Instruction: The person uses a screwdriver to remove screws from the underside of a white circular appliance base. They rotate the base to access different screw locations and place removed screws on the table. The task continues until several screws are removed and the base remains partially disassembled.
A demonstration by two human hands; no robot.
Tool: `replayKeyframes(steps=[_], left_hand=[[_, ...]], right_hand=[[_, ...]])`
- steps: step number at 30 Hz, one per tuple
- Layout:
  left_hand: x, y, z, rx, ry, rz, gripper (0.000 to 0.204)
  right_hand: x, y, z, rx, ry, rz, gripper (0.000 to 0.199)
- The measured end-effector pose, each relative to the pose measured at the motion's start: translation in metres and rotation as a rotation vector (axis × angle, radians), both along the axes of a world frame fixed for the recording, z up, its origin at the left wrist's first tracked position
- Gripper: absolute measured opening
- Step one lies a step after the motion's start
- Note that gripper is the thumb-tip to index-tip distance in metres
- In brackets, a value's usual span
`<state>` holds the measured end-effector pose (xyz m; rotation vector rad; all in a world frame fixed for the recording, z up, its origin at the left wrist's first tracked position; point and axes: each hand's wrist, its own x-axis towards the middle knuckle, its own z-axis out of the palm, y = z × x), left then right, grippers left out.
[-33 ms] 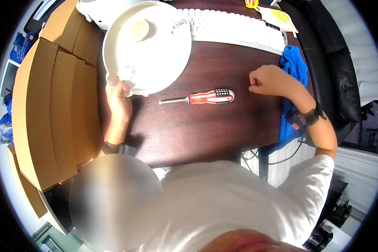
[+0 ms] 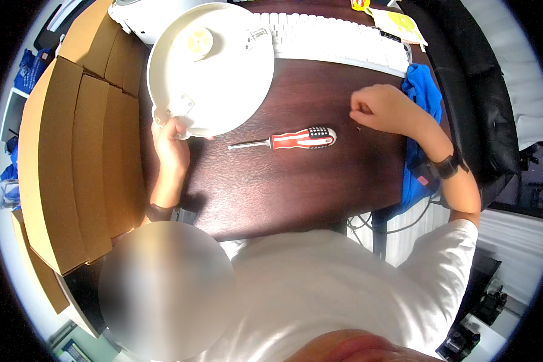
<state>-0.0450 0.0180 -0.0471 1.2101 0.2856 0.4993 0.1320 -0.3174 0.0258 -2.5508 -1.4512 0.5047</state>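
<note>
1. Left hand [image 2: 171,142] clasped on the near left edge of the white dish [image 2: 232,99], thumb over the lip, other fingers mostly hidden; best to hold firmly there without squeezing, hollow side up and level.
2. Inside the dish, a round piece [image 2: 200,42] with a yellow face toward the far side, and a metal bracket [image 2: 256,38] at the right; wise to leave both free of pressure and avoid sudden tilts.
3. Right hand [image 2: 386,108] over the right part of the desk, fingers curled narrowly inward; no telling whether empty or holding something small; better to work with fingertips in plain sight.
4. Between the hands, a screwdriver [image 2: 283,141] flat on the desk, striped handle rightward, tip near the dish but apart; sensible to mind that tip.
5. Dark brown desk [image 2: 283,193], glare toward the near edge; white keyboard [image 2: 344,45] beyond, left end hidden behind the dish; blue cloth [image 2: 425,90] along the right edge.
6. Farther out, cardboard box [image 2: 90,157] at left; black couch [image 2: 464,78] at right.
</note>
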Motion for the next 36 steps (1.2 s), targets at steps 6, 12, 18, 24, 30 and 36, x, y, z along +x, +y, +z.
replayKeyframes(steps=[6,12,18,24,30,36], left_hand=[[0.000,-0.006,0.004,0.002,0.024,0.137,0.028],[0.002,-0.003,-0.001,0.005,-0.026,0.094,0.035],[0.001,-0.015,0.016,-0.029,-0.010,0.056,0.038],[-0.008,-0.007,-0.001,-0.077,0.077,-0.073,0.049],[-0.012,-0.024,0.025,-0.066,0.187,-0.128,0.029],[-0.012,-0.025,0.025,0.045,0.194,-0.054,0.030]], right_hand=[[-0.048,0.038,-0.020,0.260,-0.114,0.175,0.042],[-0.050,0.043,-0.042,0.259,-0.023,0.220,0.032],[-0.028,0.028,-0.022,0.523,0.274,0.044,0.023],[-0.002,-0.008,0.004,0.566,0.198,-0.134,0.021],[-0.001,-0.026,0.010,0.513,0.091,-0.319,0.022],[-0.007,-0.018,0.010,0.469,0.034,-0.271,0.022]])
